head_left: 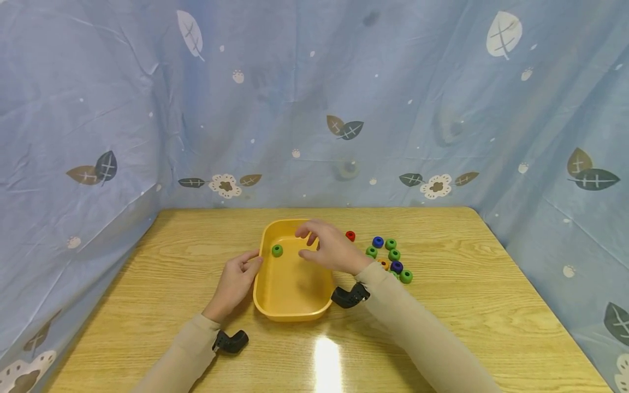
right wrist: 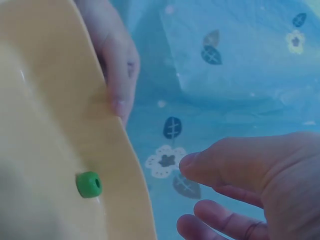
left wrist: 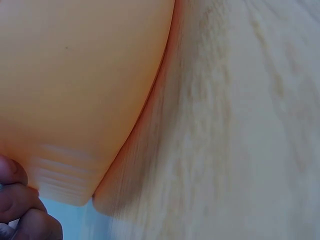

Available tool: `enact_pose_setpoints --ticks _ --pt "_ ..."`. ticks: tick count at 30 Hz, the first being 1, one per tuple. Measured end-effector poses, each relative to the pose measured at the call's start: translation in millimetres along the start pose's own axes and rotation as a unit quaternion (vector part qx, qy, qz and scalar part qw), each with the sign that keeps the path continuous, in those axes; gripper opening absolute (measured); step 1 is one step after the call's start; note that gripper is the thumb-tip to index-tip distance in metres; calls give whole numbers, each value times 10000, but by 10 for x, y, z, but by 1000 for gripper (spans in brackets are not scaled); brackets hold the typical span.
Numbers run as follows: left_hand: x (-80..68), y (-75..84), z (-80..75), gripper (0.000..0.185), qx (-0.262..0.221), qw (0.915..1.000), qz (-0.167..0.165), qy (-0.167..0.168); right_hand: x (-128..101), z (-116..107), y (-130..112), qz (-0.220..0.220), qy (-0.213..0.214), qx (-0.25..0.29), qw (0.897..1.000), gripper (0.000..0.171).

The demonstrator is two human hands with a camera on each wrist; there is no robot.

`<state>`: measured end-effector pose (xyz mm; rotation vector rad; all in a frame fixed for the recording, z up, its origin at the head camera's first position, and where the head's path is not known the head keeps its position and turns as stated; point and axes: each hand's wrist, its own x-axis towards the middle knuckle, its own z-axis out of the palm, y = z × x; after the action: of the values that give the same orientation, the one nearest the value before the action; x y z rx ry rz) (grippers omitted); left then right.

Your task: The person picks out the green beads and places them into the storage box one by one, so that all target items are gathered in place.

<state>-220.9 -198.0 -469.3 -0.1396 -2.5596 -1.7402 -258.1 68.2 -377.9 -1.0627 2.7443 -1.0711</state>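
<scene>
A yellow plastic tray [head_left: 294,315] with raised walls lies on the table, one green bead [head_left: 277,250] on its floor near the left wall. My left hand [head_left: 235,284] grips the tray's left rim, thumb over the edge and curled fingers [left wrist: 20,195] against the outer wall. Over the tray's right side hovers my right hand [head_left: 329,245], its thumb and fingers apart and loosely bent, with nothing between them. The right wrist view shows the green bead [right wrist: 89,184] inside the tray, below and to the left of the right thumb.
Right of the tray lie several loose beads, among them a red bead [head_left: 350,236], a blue bead [head_left: 378,242], a purple bead [head_left: 396,267] and green beads [head_left: 406,277]. My right forearm partly covers some. A patterned blue curtain [head_left: 295,109] hangs behind the wooden table [head_left: 196,234].
</scene>
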Motion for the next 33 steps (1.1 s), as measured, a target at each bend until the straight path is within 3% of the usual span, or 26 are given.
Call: enact_pose_setpoints --ticks 15,33 --pt "11 1 11 50 -84 9999 -148 21 -428 -214 231 166 553 189 9982 32" --pt "-11 -2 17 51 -318 9994 2 -113 -853 -541 591 498 1187 -74 9917 32"
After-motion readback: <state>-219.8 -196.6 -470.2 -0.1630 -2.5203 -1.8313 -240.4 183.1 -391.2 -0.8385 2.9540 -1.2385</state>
